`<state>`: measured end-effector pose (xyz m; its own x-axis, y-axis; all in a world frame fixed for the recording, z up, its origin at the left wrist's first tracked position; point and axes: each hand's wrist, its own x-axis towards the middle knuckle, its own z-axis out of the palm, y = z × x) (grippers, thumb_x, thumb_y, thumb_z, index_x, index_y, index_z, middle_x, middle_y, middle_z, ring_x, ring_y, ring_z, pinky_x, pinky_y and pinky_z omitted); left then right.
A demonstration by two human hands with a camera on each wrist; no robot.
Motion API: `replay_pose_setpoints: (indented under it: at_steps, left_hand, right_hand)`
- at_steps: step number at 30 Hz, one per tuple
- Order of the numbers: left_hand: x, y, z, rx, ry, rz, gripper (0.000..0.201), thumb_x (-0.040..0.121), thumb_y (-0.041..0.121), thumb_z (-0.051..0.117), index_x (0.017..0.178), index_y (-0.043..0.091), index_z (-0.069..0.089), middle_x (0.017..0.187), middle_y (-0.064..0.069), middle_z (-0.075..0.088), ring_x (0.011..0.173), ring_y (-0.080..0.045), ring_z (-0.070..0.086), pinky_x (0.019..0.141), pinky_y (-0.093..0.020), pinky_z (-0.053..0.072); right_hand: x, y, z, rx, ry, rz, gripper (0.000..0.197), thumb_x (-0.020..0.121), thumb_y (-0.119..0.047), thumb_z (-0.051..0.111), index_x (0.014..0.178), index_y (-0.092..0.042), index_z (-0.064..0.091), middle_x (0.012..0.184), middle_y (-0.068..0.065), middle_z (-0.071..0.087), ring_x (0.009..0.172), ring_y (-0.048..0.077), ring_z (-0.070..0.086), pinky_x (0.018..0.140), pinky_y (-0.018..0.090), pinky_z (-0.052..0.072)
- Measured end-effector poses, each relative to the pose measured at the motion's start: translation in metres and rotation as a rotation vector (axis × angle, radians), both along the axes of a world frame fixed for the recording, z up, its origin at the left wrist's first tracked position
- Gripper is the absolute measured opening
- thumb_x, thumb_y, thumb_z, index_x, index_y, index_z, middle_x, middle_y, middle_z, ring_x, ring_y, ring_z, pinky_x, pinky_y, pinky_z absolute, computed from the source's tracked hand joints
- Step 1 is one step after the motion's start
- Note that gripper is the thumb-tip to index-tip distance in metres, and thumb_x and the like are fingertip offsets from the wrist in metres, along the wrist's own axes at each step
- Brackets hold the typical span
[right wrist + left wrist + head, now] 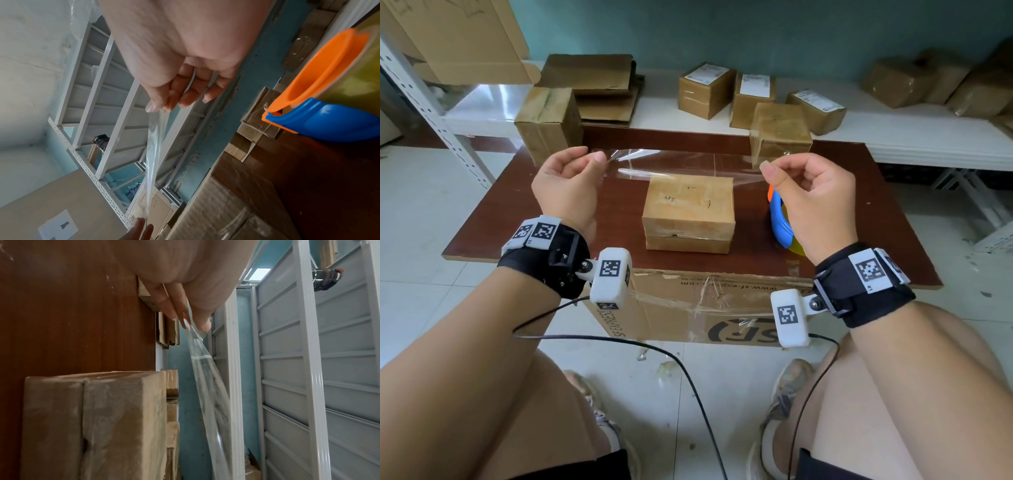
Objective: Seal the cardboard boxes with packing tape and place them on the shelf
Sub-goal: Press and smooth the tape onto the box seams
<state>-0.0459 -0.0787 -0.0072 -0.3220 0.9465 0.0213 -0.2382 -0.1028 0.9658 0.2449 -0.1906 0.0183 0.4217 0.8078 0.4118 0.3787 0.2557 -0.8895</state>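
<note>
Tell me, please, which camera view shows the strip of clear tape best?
The head view: the whole tape strip spans between left hand and right hand, above the box. Each wrist view shows only one pinched end, seen lengthwise.

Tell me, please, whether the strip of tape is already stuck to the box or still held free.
Held free: the tape strip is stretched between the left hand and right hand, above the box.

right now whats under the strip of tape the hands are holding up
The clear tape strip, pinched by the left hand and right hand, hangs above the cardboard box on the brown table. The box contents are hidden, its top closed.
</note>
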Motion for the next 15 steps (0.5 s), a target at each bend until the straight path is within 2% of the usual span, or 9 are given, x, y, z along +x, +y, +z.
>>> replay_pose_setpoints:
  at_steps: [5,9,12,15]
  left_hand:
    - [-0.003,0.003,0.001,-0.016,-0.067,-0.005,0.026,0.09,0.013,0.085,0.112,0.012,0.07,0.095,-0.001,0.082,0.093,-0.014,0.079,0.092,-0.035,0.064]
    - [-0.007,0.006,0.0,-0.049,-0.092,0.01,0.039,0.089,0.019,0.087,0.122,0.004,0.072,0.102,-0.007,0.083,0.098,-0.018,0.08,0.091,-0.034,0.065]
    - [-0.011,0.003,-0.001,-0.075,-0.145,0.015,0.042,0.089,0.018,0.087,0.125,0.002,0.072,0.11,-0.014,0.081,0.091,-0.018,0.079,0.086,-0.03,0.064]
    - [-0.009,-0.004,-0.001,-0.075,-0.192,0.051,0.042,0.089,0.009,0.086,0.126,0.001,0.069,0.102,-0.013,0.081,0.082,-0.017,0.077,0.081,-0.028,0.062]
  right_hand:
    - [-0.001,-0.001,-0.002,-0.008,0.031,0.02,0.007,0.091,-0.03,0.085,0.089,-0.029,0.078,0.085,-0.004,0.078,0.082,0.017,0.074,0.082,0.036,0.06]
    - [-0.005,0.004,-0.001,-0.013,0.114,0.0,0.008,0.091,-0.031,0.085,0.089,-0.025,0.079,0.086,0.009,0.078,0.083,0.021,0.074,0.086,0.041,0.063]
    - [-0.006,0.005,-0.002,-0.027,0.165,0.002,0.009,0.091,-0.031,0.085,0.092,-0.024,0.08,0.085,0.006,0.079,0.082,0.018,0.073,0.086,0.037,0.062]
    - [-0.005,0.005,-0.007,-0.09,0.211,0.008,0.005,0.094,-0.028,0.081,0.096,-0.023,0.082,0.084,0.0,0.079,0.076,0.007,0.068,0.082,0.029,0.058]
